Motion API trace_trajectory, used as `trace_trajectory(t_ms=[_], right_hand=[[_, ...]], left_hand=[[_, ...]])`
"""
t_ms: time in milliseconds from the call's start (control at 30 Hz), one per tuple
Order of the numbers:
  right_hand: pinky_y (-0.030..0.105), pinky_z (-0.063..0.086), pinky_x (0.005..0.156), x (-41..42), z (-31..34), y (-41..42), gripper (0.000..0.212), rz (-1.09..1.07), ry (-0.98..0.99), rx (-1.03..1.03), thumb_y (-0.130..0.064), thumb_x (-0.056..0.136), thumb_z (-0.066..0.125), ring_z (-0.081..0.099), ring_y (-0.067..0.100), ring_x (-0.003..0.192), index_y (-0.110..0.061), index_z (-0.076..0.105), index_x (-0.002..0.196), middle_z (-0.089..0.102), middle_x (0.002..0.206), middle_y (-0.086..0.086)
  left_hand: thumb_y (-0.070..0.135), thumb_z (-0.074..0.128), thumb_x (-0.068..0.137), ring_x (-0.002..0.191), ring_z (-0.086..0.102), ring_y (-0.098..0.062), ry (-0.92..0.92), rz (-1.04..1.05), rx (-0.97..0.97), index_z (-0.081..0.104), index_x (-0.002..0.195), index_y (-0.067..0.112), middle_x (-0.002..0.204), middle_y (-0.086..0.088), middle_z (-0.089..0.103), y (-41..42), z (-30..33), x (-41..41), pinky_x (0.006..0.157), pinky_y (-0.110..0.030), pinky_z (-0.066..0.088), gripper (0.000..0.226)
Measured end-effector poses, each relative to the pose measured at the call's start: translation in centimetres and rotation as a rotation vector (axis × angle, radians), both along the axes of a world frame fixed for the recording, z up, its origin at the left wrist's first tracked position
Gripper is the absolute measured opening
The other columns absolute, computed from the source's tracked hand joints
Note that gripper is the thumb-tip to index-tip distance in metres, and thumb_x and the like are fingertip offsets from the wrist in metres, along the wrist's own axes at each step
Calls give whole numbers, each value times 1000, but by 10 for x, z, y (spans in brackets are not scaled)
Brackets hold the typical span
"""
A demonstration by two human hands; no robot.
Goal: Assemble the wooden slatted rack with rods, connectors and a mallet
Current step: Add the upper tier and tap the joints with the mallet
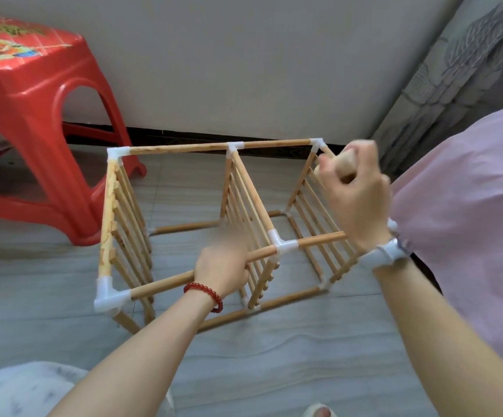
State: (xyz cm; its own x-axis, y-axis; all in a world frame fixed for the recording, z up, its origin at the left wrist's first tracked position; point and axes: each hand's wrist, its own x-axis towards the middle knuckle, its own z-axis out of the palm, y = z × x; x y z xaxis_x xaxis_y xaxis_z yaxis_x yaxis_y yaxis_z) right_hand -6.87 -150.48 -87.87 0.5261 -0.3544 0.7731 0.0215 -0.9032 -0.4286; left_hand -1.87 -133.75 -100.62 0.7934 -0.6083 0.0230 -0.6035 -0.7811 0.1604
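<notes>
While the rack [214, 224] stands on the floor [274, 371] near the red stool [33, 130], frame looks mostly closed: three slatted panels upright, rods running between white connectors. Left hand [221, 270] wraps the near top rod [166, 281], just left of the middle T-connector [283, 243]. Right hand [355, 194] grasps the wooden mallet [345, 164], raised by the far right corner connector [317, 143]. Likely step: tapping joints home. Advice: keep the left grip bracing close to the struck joint, hit square on the connector, short taps, check rod seats fully. Hard to tell: mallet is motion-blurred, mostly hidden in the fist; left fingers blurred too. Near right corner joint sits behind the right wrist, seating unknown. Bottom connectors barely readable.
</notes>
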Motion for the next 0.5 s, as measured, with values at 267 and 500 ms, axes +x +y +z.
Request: trace_trajectory(t_ms=[267,500], right_hand=[[32,49,41,-17,-69,21,24,157,394,-37,-36,94,52,50,6,46,-14,44,99,45,58,-11],[31,48,49,-28,-78,46,20,211,457,58,-30,96,49,55,6,52,-21,32,100,47,65,-12]], left_hand=[[21,73,71,49,46,-16,-408,23,-232,57,67,17,58,2,50,16,-30,-27,51,-24,26,17],[28,73,74,52,47,-16,-389,52,-255,56,69,17,60,2,50,16,-30,-22,50,-24,29,20]])
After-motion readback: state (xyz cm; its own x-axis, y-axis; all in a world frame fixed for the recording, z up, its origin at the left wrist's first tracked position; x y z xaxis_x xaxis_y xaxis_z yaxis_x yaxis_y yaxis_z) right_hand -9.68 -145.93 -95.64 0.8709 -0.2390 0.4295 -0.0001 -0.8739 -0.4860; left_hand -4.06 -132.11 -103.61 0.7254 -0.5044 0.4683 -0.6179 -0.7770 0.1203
